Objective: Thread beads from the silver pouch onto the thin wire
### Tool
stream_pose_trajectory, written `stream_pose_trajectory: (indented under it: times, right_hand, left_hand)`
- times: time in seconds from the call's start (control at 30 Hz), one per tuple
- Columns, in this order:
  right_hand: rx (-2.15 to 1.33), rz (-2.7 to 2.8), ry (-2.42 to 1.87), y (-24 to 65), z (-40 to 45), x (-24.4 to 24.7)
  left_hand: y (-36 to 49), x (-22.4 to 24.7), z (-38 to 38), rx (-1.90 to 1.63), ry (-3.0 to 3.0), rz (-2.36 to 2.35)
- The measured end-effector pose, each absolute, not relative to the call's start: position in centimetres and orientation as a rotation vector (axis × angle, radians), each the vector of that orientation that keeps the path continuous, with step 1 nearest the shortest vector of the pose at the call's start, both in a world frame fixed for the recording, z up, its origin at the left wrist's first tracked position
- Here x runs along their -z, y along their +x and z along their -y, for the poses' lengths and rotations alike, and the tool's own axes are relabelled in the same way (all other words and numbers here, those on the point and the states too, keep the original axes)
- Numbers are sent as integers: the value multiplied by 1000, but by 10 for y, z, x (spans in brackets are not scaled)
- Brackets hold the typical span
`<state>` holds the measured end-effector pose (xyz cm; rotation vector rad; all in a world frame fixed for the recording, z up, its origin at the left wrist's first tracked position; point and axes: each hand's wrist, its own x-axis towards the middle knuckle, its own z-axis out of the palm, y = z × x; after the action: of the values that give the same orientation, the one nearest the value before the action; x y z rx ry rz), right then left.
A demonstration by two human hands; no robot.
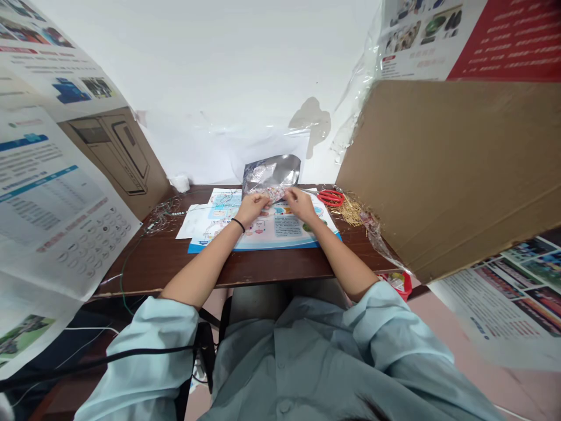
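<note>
Both hands meet over printed sheets on the desk, at the edge of a clear plastic bag of small pinkish bits (276, 192) that look like beads. My left hand (254, 208), with a black band on its wrist, is closed with fingertips pinched at the bag's left side. At the right side, my right hand (300, 203) has its fingers bent together on the bag's edge. Just behind lies a shiny dark silver pouch or sheet (287, 169), partly covered by the clear bag. What exactly sits between the fingertips is too small to make out.
Red-handled scissors (332, 197) lie right of my right hand, beside a heap of thin gold-coloured pieces (350, 211). Tangled clear strings with white beads (164, 215) are at the left. Cardboard panels (438, 164) wall both sides. A red container (401, 283) sits below the desk's right edge.
</note>
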<state>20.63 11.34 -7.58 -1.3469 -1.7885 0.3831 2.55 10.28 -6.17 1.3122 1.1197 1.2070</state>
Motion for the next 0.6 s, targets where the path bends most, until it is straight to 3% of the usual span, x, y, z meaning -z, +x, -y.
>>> stream_pose_trajectory:
  times: [0.13, 0.6]
  right_hand:
    - [-540, 1933, -1126, 188, -107, 82]
    - [-251, 2041, -1258, 185, -105, 86]
  left_hand:
    - [24, 70, -105, -1158, 1475, -1245]
    - [23, 68, -103, -1001, 1715, -1437]
